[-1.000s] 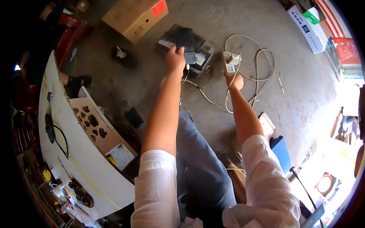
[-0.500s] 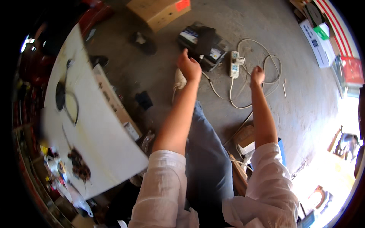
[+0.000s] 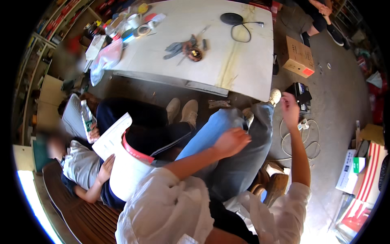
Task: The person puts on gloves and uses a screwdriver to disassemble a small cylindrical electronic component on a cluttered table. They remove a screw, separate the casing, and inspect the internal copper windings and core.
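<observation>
Left hand [image 3: 232, 142]: above our jeans [image 3: 239, 175], fingers partly bent, half open, nothing seen in its grip.
Right hand [image 3: 290, 109]: fingers loosely parted, holding nothing we can see; appears just beside the black box.
Black box [image 3: 302, 96]: on the floor [image 3: 337, 85], below the cardboard carton [image 3: 298, 57] in our view.
Handling: we judge slow, loose-wristed movement best, fingers kept clear of the white plug [image 3: 303, 124].
Orientation: long axis roughly up and down the view, one end toward the carton, as far as we can tell past the overlapping hand.
</observation>
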